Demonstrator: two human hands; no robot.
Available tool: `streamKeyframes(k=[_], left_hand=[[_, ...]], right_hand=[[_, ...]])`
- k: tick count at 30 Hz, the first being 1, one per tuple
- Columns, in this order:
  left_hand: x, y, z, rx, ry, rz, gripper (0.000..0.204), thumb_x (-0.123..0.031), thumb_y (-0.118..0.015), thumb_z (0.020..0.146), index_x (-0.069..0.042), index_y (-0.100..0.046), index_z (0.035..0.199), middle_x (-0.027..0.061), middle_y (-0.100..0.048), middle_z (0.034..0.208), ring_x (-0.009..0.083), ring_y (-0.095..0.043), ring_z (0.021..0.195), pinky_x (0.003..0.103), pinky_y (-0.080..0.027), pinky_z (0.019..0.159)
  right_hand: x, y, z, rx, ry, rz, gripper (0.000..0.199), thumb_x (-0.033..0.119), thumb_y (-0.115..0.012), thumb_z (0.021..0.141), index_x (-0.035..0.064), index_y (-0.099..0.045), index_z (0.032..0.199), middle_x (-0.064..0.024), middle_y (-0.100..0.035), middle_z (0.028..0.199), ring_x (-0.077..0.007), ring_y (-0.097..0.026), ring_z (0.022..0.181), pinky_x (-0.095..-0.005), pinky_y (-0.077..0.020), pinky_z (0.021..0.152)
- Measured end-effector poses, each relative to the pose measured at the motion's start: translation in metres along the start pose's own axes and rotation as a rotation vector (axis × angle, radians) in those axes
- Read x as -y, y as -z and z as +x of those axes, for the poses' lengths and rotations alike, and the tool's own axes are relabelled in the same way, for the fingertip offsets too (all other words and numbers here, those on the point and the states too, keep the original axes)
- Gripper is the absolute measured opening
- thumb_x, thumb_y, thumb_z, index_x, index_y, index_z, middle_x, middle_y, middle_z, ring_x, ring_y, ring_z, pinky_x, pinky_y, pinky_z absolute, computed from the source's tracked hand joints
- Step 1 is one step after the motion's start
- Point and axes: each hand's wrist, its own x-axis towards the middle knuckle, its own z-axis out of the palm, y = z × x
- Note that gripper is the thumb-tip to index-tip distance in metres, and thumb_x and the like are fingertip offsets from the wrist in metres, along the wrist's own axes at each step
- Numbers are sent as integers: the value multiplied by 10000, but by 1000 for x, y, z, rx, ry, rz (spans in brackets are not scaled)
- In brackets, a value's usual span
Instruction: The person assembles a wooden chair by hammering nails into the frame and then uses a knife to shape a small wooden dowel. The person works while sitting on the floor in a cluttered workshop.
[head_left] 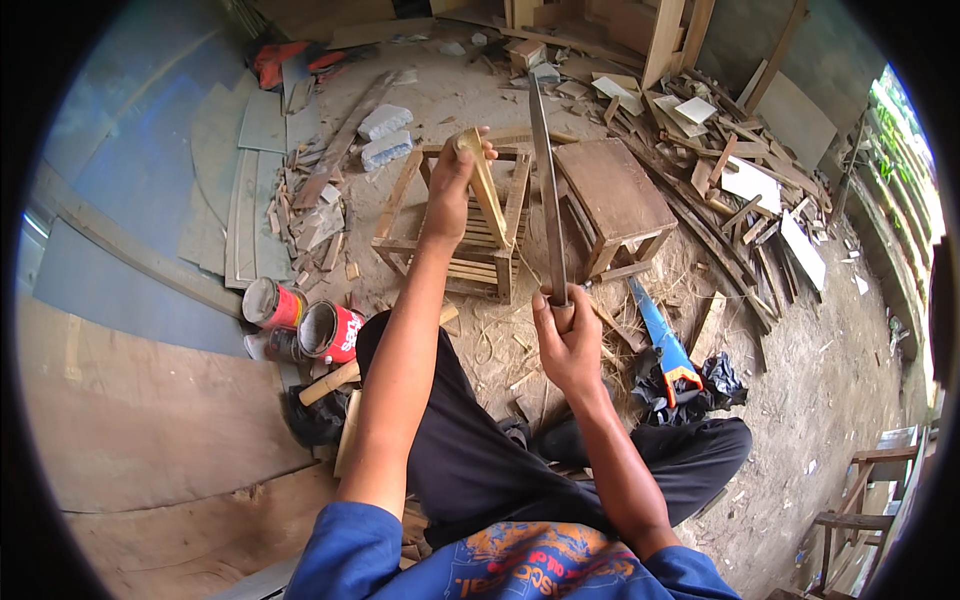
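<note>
watching over remote link, i see left hand [451, 188] wrapped round pale strip [486, 190], long axis 11-to-5 o'clock. right hand [572, 345] holding long blade [548, 170], tip near 12. strip sits 11 o'clock from right hand; left's nearer. strip's low end just beside blade, can't tell depth gap.

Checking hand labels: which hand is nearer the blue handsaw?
Right. The right hand grips a machete left of the handsaw; the left hand holds a bamboo strip farther up-left in view.

Strip [486, 193] left of blade [547, 165]; frame [478, 270] beyond, left of stool [614, 188]; cans [335, 332] left, saw [658, 328] right.
</note>
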Motion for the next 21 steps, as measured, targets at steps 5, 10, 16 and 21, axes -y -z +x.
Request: streamKeyframes(k=[5,10,16,21], left_hand=[[5,-10,-4,-29,-6,18,634,-581,-331,1081,-49,-456,1402,96,-516,1373,156,-485,1193,329,-354,1082],[6,-19,-6,-106,76,-108,461,-471,-357,1109,-72,-526,1267,23,-537,1143,131,-484,1078,278,-356,1009],[-4,-19,-13,2,57,-85,295,-342,-444,1106,-69,-546,1060,-14,-515,987,94,-456,943,258,-372,905],[-6,-25,-13,-78,105,-296,292,-332,-483,1089,-64,-588,1133,-4,-560,1070,89,-497,980,271,-412,877]], right_hand=[[39,5,14,19,65,-6,222,112,-673,968,-19,-590,1126,-9,-501,519,-57,-465,507,-267,-388,514],[57,-1,23,52,95,-38,311,102,-664,959,-32,-550,1216,-54,-531,517,-89,-491,480,-288,-407,508],[68,2,39,86,197,-112,514,47,-635,907,-63,-471,1381,-122,-567,541,-192,-603,488,-323,-471,543],[69,-2,49,108,185,-84,579,29,-630,892,-63,-446,1433,-131,-592,567,-188,-621,513,-313,-482,559]])
